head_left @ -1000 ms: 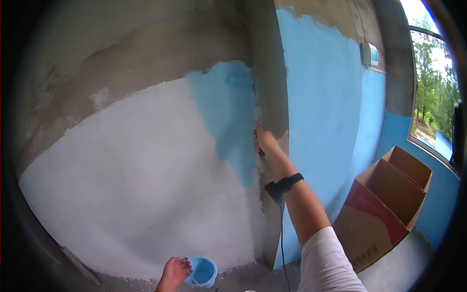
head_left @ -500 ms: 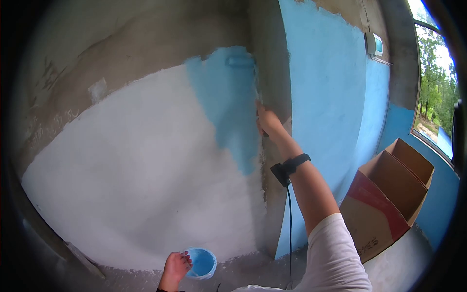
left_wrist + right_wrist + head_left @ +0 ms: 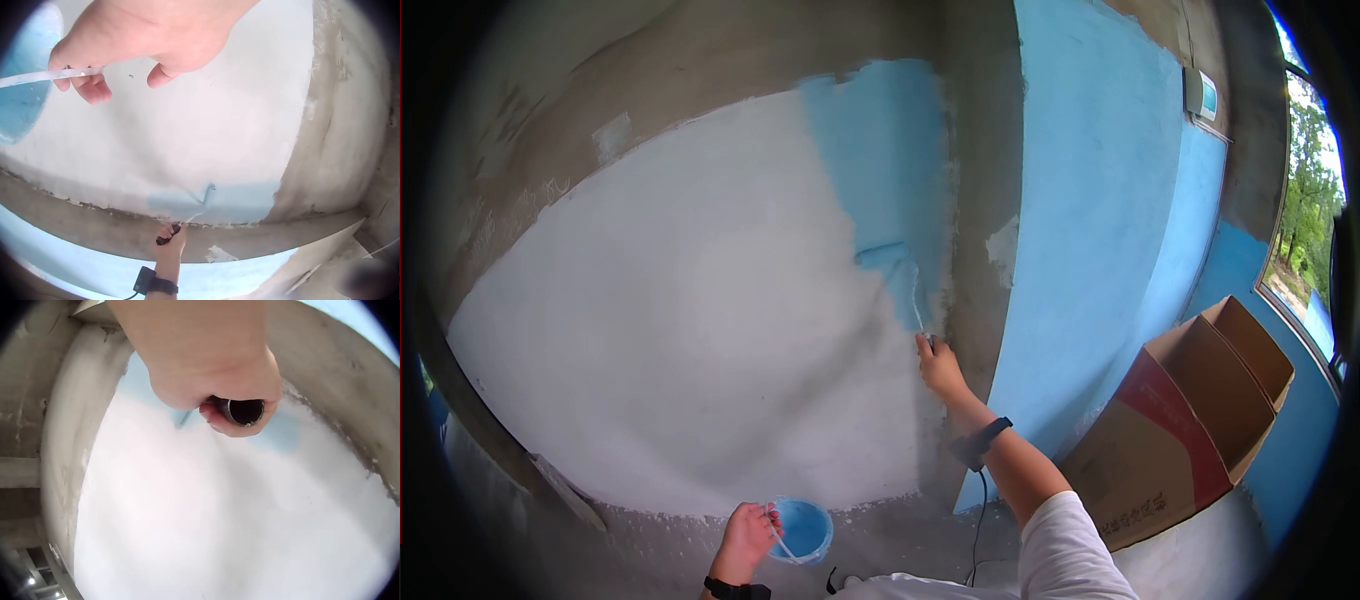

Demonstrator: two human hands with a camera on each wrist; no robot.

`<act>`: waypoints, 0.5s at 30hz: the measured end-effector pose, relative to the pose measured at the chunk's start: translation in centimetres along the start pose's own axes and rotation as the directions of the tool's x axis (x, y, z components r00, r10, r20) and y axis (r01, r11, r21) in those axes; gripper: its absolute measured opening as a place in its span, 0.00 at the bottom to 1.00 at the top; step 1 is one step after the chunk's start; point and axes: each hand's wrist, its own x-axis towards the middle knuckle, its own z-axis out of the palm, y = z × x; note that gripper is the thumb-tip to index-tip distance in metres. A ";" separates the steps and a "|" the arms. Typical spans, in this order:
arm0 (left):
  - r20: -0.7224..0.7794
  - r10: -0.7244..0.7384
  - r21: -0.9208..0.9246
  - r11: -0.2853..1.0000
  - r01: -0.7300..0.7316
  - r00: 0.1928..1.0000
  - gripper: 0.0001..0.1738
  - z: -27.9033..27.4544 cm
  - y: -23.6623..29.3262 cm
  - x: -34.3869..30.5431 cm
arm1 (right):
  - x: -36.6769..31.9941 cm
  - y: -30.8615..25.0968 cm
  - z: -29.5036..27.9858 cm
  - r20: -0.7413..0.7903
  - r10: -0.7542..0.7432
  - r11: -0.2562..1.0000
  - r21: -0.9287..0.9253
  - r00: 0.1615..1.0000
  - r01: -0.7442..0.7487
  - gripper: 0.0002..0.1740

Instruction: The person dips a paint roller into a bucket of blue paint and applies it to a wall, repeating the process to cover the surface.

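Note:
My right hand (image 3: 943, 370) grips the dark handle (image 3: 245, 412) of a paint roller (image 3: 880, 253). The blue roller head lies against the wall near the lower end of a blue painted patch (image 3: 880, 140), beside the white wall surface (image 3: 700, 280). Low at the front, my left hand (image 3: 747, 535) holds the white bail handle (image 3: 37, 77) of a blue bucket (image 3: 828, 530), its fingers curled round it. Blue paint shows inside the bucket. In the right wrist view the fingers wrap the handle's hollow end, and the roller head is partly hidden behind the hand.
A bare concrete pillar (image 3: 980, 150) juts out right of the patch, with a light-blue wall (image 3: 1100, 200) beyond it. An open cardboard box (image 3: 1150, 450) stands at right, below a window (image 3: 1305, 190). A black cable (image 3: 980, 520) hangs from the right wrist camera.
The roller has come down from the top of the blue patch to its lower part, and my right hand has lowered with it. My left hand stays at the bucket's handle.

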 end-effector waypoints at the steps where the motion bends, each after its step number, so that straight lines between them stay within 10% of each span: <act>1: -0.012 0.010 0.007 1.000 -0.010 1.000 0.20 -0.3 0.1 -0.3 | 0.8 0.3 -0.4 0.042 0.004 0.997 0.079 0.999 -0.007 0.27; 8: -0.032 0.040 -0.021 0.999 -0.040 0.999 0.20 -3.0 1.0 -1.1 | 4.3 -10.0 -4.7 0.121 -0.036 0.944 0.330 0.992 -0.006 0.26; 15: -0.003 0.046 -0.027 0.999 -0.047 0.999 0.19 -4.9 4.1 -0.5 | 7.4 -20.4 -4.4 0.007 -0.153 0.979 0.137 0.988 0.151 0.28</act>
